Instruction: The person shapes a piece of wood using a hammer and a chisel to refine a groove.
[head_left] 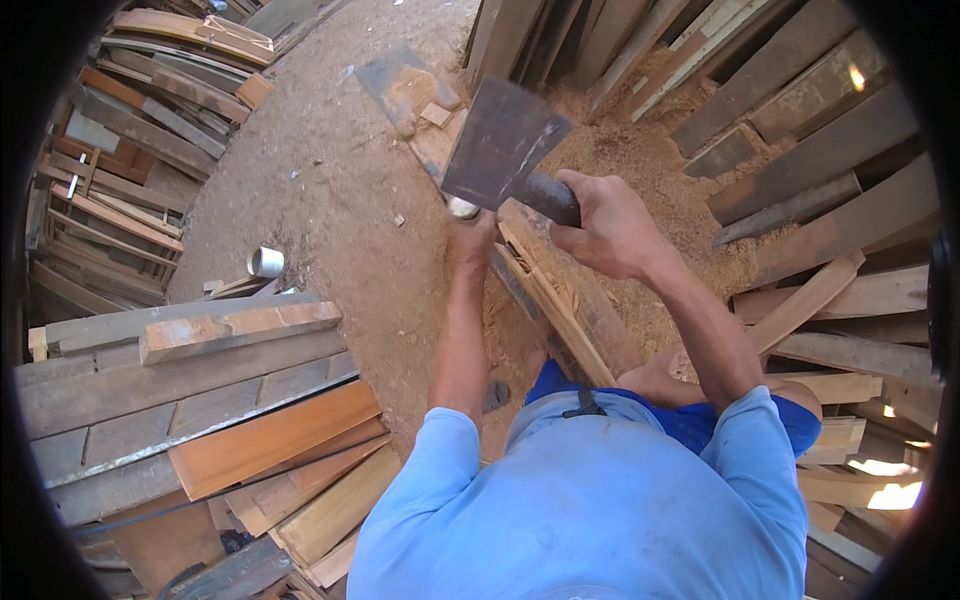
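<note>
My right hand is closed around the dark round handle of a mallet. Its broad, worn, blocky head is raised in front of my left hand. That left hand is wrapped around an upright chisel, whose pale round handle end shows just below the mallet head; its blade is hidden. Running from between my legs toward my hands is a narrow timber with slots cut along its upper side and loose chips in them. A wider plank lies along its right side.
Sawdust and shavings cover the ground ahead and to the right. Boards lean in rows along the right. Stacked timber lies at the left, near a white cup. A flat board with a small wood offcut is ahead.
</note>
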